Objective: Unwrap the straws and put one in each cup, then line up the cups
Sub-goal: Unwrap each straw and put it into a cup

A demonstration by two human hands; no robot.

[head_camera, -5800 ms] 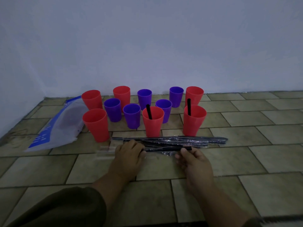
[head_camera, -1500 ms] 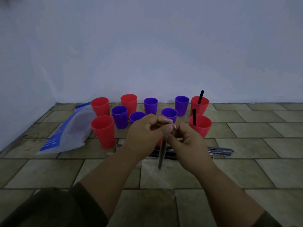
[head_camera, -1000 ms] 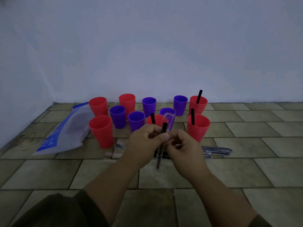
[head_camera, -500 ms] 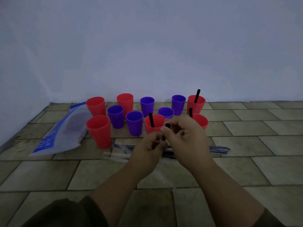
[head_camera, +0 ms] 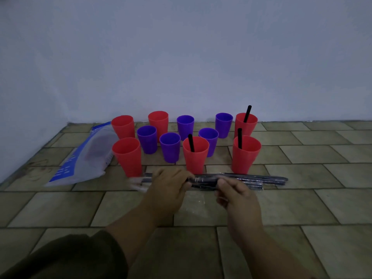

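Observation:
Several red and purple cups stand in a cluster on the tiled floor near the wall. Three red ones hold a black straw: the front middle cup (head_camera: 195, 158), the front right cup (head_camera: 245, 156) and the back right cup (head_camera: 246, 124). A pile of wrapped black straws (head_camera: 261, 181) lies in front of the cups. My left hand (head_camera: 169, 188) and my right hand (head_camera: 235, 196) hold one black straw in shiny clear wrap (head_camera: 203, 180) level, just above the pile. The left fingers curl round it and the right hand pinches it.
A blue and white plastic bag (head_camera: 84, 158) lies left of the cups, against the front left red cup (head_camera: 127, 156). An empty clear wrapper (head_camera: 198, 206) lies on the floor between my hands. The wall runs behind the cups and along the left.
Both hands came down from in front of the cups to the straw pile. The straw they held upright half a second ago is no longer raised; a wrapped one now lies level between them.

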